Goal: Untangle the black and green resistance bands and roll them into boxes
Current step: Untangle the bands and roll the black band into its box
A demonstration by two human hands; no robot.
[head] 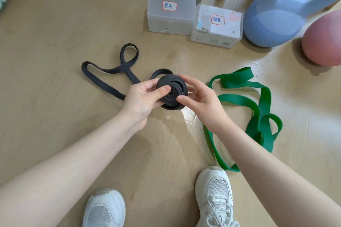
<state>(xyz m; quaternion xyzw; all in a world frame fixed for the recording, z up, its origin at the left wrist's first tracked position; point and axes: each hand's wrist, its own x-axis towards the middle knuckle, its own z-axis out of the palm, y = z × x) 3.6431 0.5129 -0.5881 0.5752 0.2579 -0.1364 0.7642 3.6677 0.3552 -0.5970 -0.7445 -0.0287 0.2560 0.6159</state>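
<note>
Above the floor, both hands' fingers grip the half-rolled black band, hiding its near side.

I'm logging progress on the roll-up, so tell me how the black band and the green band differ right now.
The black band is partly wound into a coil, while the green band is wholly unrolled. The left hand and right hand hold the black band's coil with its tail trailing on the floor; the green band lies untouched in loose loops. The green band looks wider than the black band. Both are flat strips, and neither is boxed.
</note>
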